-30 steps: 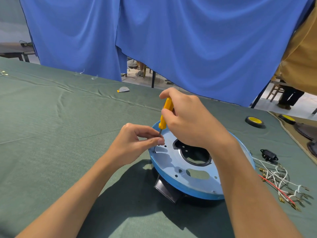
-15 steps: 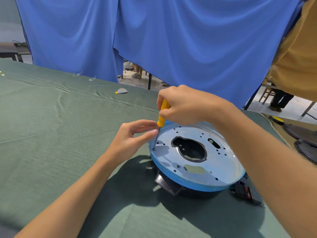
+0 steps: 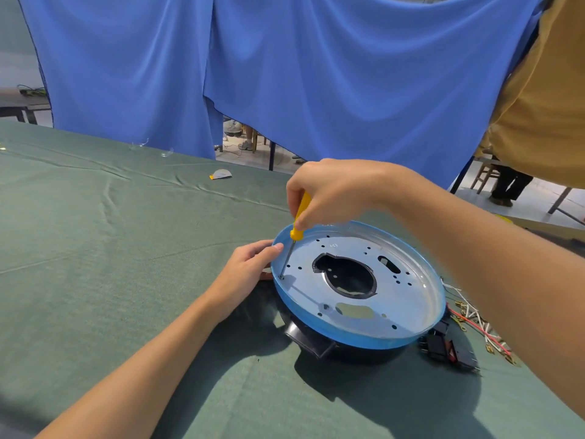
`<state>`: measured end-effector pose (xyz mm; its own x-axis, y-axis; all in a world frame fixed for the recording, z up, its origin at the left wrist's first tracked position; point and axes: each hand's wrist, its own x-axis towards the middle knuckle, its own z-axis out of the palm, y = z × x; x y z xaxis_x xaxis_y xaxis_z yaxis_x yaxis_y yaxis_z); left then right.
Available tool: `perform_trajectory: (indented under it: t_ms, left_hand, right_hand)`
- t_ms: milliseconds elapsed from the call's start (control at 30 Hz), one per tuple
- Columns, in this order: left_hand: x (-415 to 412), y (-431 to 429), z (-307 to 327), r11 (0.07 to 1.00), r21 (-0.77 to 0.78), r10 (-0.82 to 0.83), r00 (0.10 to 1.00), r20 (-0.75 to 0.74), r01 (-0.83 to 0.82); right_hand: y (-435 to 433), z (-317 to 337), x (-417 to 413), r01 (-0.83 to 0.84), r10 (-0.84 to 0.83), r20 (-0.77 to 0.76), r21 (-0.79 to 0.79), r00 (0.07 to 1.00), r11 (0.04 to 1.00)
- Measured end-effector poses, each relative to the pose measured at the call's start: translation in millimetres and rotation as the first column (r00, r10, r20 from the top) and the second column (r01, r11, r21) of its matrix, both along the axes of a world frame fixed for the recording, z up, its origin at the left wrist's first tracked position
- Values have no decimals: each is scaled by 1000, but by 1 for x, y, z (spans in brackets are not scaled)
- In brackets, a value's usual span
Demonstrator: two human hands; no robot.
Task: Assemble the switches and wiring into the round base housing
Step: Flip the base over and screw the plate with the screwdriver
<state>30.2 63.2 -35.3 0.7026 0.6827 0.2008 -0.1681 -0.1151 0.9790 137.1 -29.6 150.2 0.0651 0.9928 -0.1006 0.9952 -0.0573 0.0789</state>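
Observation:
The round base housing (image 3: 408, 315) lies on the green cloth, a blue-rimmed metal plate with a large middle opening over a black body. My right hand (image 3: 335, 188) grips a yellow-handled screwdriver (image 3: 299, 218), nearly upright, its tip in a hole at the plate's left edge. My left hand (image 3: 250, 264) rests against the housing's left rim with fingers nearly straight, a fingertip close to the screwdriver shaft. Black switches (image 3: 449, 346) and a bundle of white and red wires (image 3: 474, 321) lie to the right of the housing, partly hidden by my right forearm.
The table is covered with green cloth (image 3: 110, 248). A small grey and yellow scrap (image 3: 220, 174) lies near the far edge. A blue curtain (image 3: 285, 74) hangs behind the table. A person in a tan top (image 3: 544, 106) stands at the far right.
My left hand let go of its pinch at the screwdriver tip and now lies straighter against the rim. My right hand and the screwdriver stay at the same hole.

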Motion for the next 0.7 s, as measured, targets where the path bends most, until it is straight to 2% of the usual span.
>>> perform_trajectory:
  t_ms: [100, 233, 333, 500, 700]
  left_hand:
    - [0, 0, 0, 1000, 12, 2, 1000, -13, -2]
    - [0, -1, 1, 1000, 28, 2, 1000, -27, -1]
    - [0, 0, 1, 1000, 30, 6, 999, -31, -5]
    - [2, 0, 0, 999, 25, 26, 999, -23, -25]
    - [2, -1, 0, 999, 39, 18, 1000, -18, -18]
  right_hand:
    - [4, -5, -1, 37, -37, 3, -66, 999, 997]
    - [6, -15, 0, 66, -72, 67, 88, 995, 994]
    - [6, -16, -3, 37, -42, 25, 160, 999, 986]
    - [9, -15, -10, -22, 30, -47, 149, 998, 989]
    - [11, -17, -11, 6, -13, 39, 175, 999, 985]
